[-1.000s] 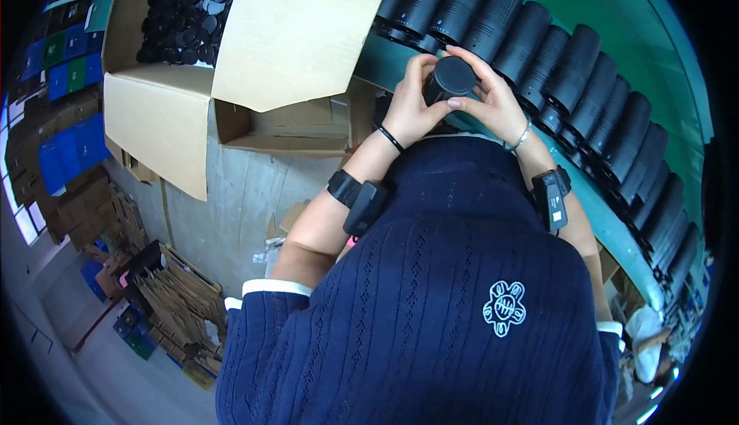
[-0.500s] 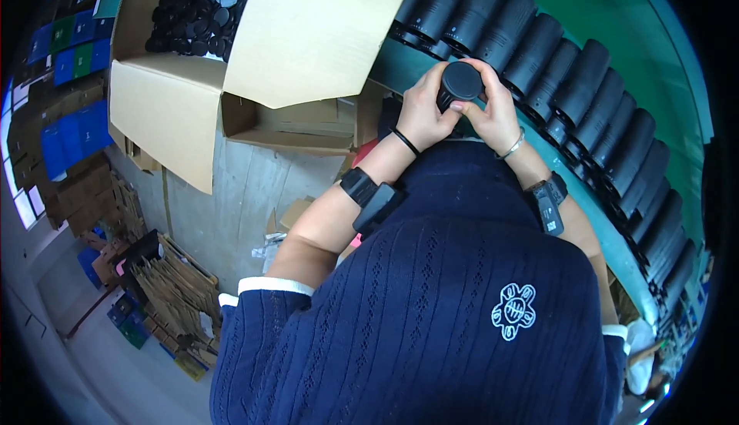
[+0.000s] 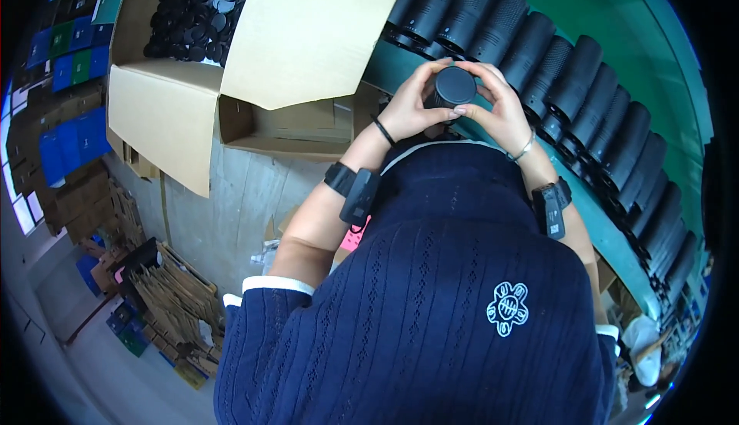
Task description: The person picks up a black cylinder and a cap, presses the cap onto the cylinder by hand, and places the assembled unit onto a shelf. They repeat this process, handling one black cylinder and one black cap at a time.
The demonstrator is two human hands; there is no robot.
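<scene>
Between my two hands is a black lens-like cylinder seen end-on, its round black cap (image 3: 455,86) facing up. My left hand (image 3: 416,105) curls round its left side, fingers at the far edge and thumb at the near edge. Around the other side my right hand (image 3: 499,108) is closed, its thumb tip pressing at the cap's near rim. The cylinder's lower part is mostly hidden by my hands. Just beyond them, a row of similar black ribbed cylinders (image 3: 499,28) lies along the green table (image 3: 385,63).
An open cardboard box (image 3: 165,75) at the far left holds many black and a few grey round caps (image 3: 202,13). Its wide flap (image 3: 308,32) reaches toward the table. Another open carton (image 3: 289,128) stands below it. Flattened cardboard (image 3: 173,286) is stacked on the floor at left.
Both hands and the capped cylinder have shifted slightly left and nearer to me. My left forearm has swung a little outward. The grip on the cylinder persists.
</scene>
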